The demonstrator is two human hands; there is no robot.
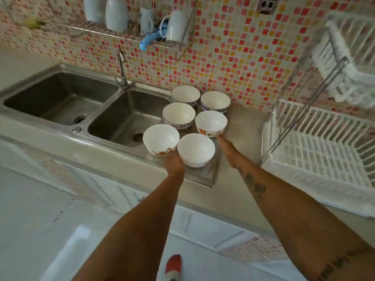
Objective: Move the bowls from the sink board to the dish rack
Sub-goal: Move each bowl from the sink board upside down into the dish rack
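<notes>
Several white bowls stand upright on the steel sink board (205, 175), right of the double sink. The nearest bowl (196, 149) sits at the front, with an orange-patterned bowl (161, 139) to its left and another (211, 123) behind on the right. My left hand (174, 161) reaches between the two front bowls, fingers touching the left one's base. My right hand (227, 149) stretches flat, fingertips touching the base of the right orange-patterned bowl. Neither hand holds a bowl. The white plastic dish rack (316, 157) stands empty at the right.
A double steel sink (85, 110) with a tap (122, 67) lies to the left. A wall shelf above holds white mugs (177, 25) and a blue tool. The rack has an upper tier (345, 57) on metal posts. The counter edge runs in front.
</notes>
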